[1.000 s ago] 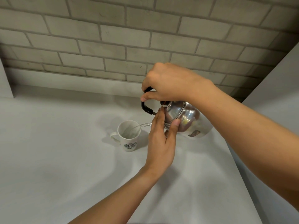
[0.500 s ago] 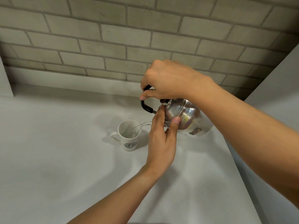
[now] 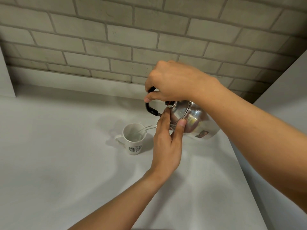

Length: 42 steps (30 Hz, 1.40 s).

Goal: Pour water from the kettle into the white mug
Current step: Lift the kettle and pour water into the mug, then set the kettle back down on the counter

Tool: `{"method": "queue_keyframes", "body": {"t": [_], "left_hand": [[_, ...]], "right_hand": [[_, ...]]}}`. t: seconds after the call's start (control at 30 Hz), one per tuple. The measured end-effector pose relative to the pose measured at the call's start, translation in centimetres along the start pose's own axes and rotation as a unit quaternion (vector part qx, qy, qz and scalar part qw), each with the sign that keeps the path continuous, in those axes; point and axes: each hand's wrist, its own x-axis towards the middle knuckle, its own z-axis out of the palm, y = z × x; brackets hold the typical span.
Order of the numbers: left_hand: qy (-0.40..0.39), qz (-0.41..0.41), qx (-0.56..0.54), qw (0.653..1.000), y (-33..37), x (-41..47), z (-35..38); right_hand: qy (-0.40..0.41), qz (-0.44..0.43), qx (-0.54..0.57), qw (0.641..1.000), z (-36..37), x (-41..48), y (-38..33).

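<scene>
Bench [image 3: 66, 163]: we see room left.
Kettle [image 3: 196, 120]: tips left, toward white mug [image 3: 134, 143].
Right grip [image 3: 171, 80]: wraps handle [image 3: 149, 108].
Left grip [image 3: 166, 146]: flat on lid [image 3: 177, 113].

Kettle [image 3: 194, 120]: shiny silver, black handle [image 3: 150, 108], red knob on lid. Mug [image 3: 134, 138]: white, 1 dark green round logo. Wall [image 3: 116, 39]: grey-beige brick pattern; counter [image 3: 58, 155]: pale grey.
</scene>
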Motion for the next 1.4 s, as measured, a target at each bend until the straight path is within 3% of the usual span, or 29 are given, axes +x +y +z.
{"method": "queue_keyframes", "body": {"t": [0.87, 1.1, 1.4], "left_hand": [[-0.014, -0.02, 0.047, 0.999, -0.5, -0.3, -0.9], [-0.044, -0.019, 0.101, 0.994, -1.3, -0.4, -1.1], [-0.097, -0.003, 0.174, 0.98, -1.9, -0.5, -1.6]], "right_hand": [[0.024, -0.004, 0.019, 1.0, 1.3, -0.1, 0.3], [0.06, 0.007, 0.062, 0.996, 3.4, -1.1, 1.7], [0.18, 0.018, 0.159, 0.97, 7.1, -3.8, 3.7]]}}
